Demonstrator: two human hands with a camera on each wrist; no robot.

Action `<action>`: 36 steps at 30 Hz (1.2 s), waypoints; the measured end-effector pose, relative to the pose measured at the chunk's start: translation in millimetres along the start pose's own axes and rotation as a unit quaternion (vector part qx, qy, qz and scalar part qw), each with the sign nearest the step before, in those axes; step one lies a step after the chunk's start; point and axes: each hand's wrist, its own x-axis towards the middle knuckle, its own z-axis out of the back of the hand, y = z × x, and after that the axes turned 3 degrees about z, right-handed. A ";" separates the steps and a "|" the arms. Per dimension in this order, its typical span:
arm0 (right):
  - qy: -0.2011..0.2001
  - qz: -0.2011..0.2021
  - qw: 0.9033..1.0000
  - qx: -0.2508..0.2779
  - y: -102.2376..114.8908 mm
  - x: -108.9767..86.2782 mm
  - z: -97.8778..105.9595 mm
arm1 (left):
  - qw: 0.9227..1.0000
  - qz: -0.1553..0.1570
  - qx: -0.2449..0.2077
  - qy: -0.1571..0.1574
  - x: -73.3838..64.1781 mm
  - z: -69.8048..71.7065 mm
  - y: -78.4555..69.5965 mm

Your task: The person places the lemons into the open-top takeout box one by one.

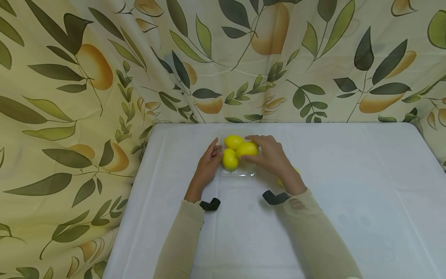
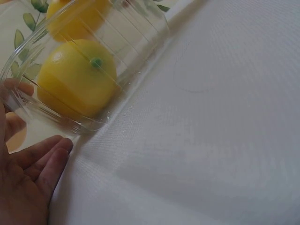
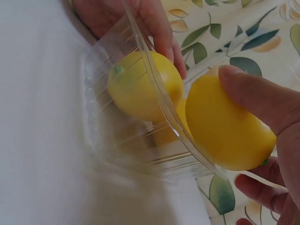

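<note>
My right hand (image 1: 273, 155) pinches a yellow lemon (image 3: 225, 124) between thumb and fingers, right at the rim of a clear plastic container (image 1: 240, 173). Two more lemons lie inside the container, one at the back (image 1: 233, 142) and one at the front left (image 1: 230, 159). A small green tip marks the front lemon in the left wrist view. On the container's left side, my left hand (image 1: 208, 162) rests its loosely extended fingers against the wall. Part of another yellow object (image 1: 280, 182) shows from beneath my right forearm, which hides most of it.
A white cloth (image 1: 348, 217) covers the table. Behind and to the left hangs a cream curtain (image 1: 139, 89) printed with leaves and fruit. Black wrist mounts (image 1: 210, 204) stick out from both sleeves, low over the table.
</note>
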 end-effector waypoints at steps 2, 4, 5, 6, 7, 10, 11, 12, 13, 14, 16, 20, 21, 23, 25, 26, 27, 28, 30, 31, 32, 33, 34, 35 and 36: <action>0.008 -0.012 1.000 0.010 0.9 0.9 -0.7 | 1.000 -0.001 0.000 0.000 -0.1 0.1 -0.3; 0.013 -0.023 0.999 0.019 1.4 1.5 -1.6 | 1.000 -0.001 0.000 0.001 -0.1 0.3 -0.2; 0.014 -0.027 0.999 0.021 1.8 1.8 -1.8 | 1.000 -0.001 0.001 0.001 -0.2 0.4 -0.3; 0.016 -0.029 0.999 0.021 1.6 2.3 -2.2 | 1.000 -0.002 0.001 0.001 -0.2 0.4 -0.3; 0.017 -0.031 0.999 0.020 1.2 2.6 -2.5 | 1.000 -0.002 0.002 0.001 -0.2 0.4 -0.3; 0.021 -0.024 0.999 0.012 0.0 3.9 -2.8 | 1.000 -0.002 0.002 0.002 -0.3 0.3 -0.1; 0.022 -0.022 0.999 0.007 -0.4 4.4 -2.8 | 1.000 -0.001 0.002 0.001 -0.3 0.2 -0.1; 0.023 -0.019 1.000 0.003 -0.9 4.6 -2.6 | 1.000 0.000 0.002 0.002 -0.3 0.1 0.0; 0.024 -0.015 1.000 -0.001 -1.1 4.7 -2.3 | 1.000 0.001 0.002 0.001 -0.2 0.0 -0.1; 0.026 -0.010 1.000 -0.004 -1.3 4.9 -2.0 | 1.000 0.002 0.004 0.001 -0.1 -0.2 -0.2; 0.028 -0.004 1.000 -0.006 -1.6 4.5 -1.3 | 1.000 0.005 0.007 -0.002 0.1 -0.5 -0.7; 0.027 -0.001 1.000 -0.006 -1.4 3.5 -2.1 | 1.000 0.009 0.011 -0.005 -0.2 -0.7 -2.5; 0.025 -0.004 1.000 -0.005 -1.4 3.2 -2.8 | 1.000 0.009 0.011 -0.005 -0.3 -0.6 -3.0; 0.021 -0.009 1.000 -0.006 -1.5 3.0 -5.1 | 1.000 0.008 0.011 -0.004 -0.7 -0.3 -3.5; 0.018 -0.019 1.000 -0.002 -1.1 3.2 -7.7 | 1.000 0.008 0.011 -0.004 -0.9 0.0 -3.8; 0.018 -0.024 1.000 0.001 -0.5 3.3 -8.8 | 1.000 0.009 0.011 -0.004 -1.0 0.1 -4.0; 0.018 -0.030 0.999 0.003 0.1 3.2 -9.8 | 1.000 0.010 0.012 -0.004 -1.2 0.2 -4.1; 0.019 -0.036 0.999 0.004 0.7 3.2 -10.9 | 1.000 0.011 0.012 -0.004 -1.2 0.2 -4.2; 0.018 -0.045 0.999 0.007 2.0 3.3 -12.7 | 1.000 0.011 0.013 -0.005 -1.1 0.1 -4.3; 0.018 -0.046 0.999 0.005 2.2 3.1 -13.3 | 1.000 0.011 0.013 -0.005 -0.9 0.0 -4.2; 0.015 -0.046 0.999 0.003 2.3 3.0 -13.9 | 1.000 0.011 0.013 -0.005 -0.7 0.0 -4.0; 0.011 -0.044 0.999 0.000 2.2 2.8 -14.5 | 1.000 0.010 0.012 -0.005 -0.5 -0.2 -3.9; 0.008 -0.042 0.999 -0.003 1.9 2.8 -15.1 | 1.000 0.010 0.012 -0.004 -0.1 -0.3 -3.6; 0.006 -0.039 0.999 -0.007 1.6 2.8 -15.6 | 1.000 0.011 0.012 -0.004 0.1 -0.5 -3.3; 0.004 -0.035 0.999 -0.010 1.5 2.5 -15.8 | 1.000 0.011 0.012 -0.004 0.5 -0.7 -2.9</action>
